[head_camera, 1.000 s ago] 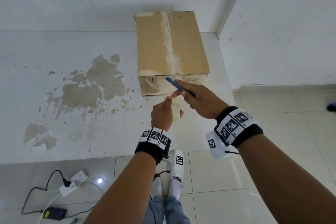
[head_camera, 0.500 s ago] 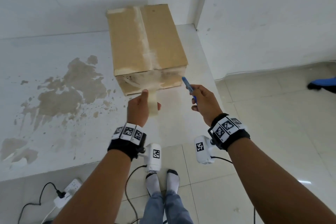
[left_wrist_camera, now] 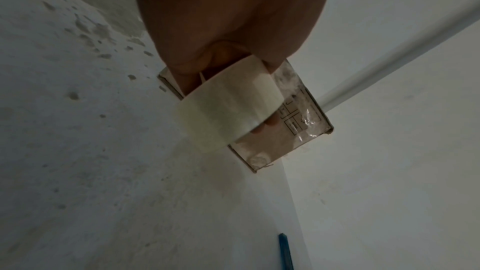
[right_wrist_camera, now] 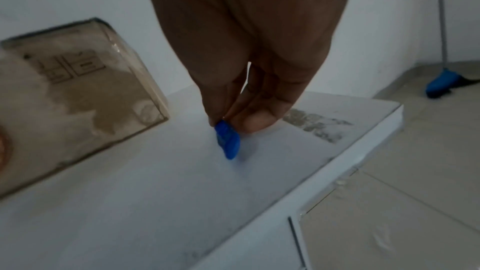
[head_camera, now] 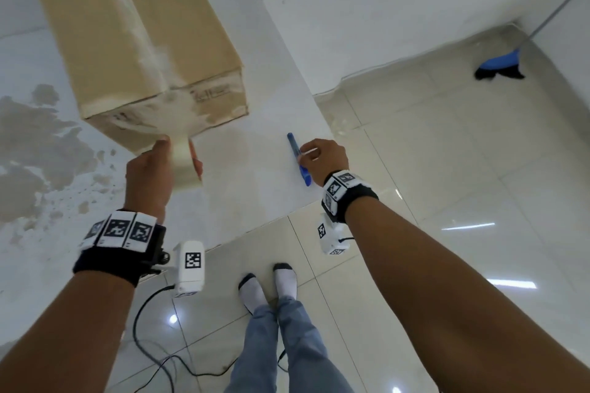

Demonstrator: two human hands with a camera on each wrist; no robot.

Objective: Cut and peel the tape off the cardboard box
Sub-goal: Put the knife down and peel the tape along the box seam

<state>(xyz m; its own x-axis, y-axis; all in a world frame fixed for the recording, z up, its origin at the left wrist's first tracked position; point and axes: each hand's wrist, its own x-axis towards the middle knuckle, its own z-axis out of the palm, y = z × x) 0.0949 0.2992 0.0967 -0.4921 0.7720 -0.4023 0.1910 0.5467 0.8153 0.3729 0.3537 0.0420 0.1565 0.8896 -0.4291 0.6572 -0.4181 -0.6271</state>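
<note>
Right hand pinches the blue cutter low on the surface, apparently setting it down; left hand grips the tape roll touching the box front; next, likely peel by hand.

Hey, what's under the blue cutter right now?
The white ledge. The blue cutter is held low over it by the right hand, whose fingers pinch it. Whether its tip touches the surface can't be told.
</note>
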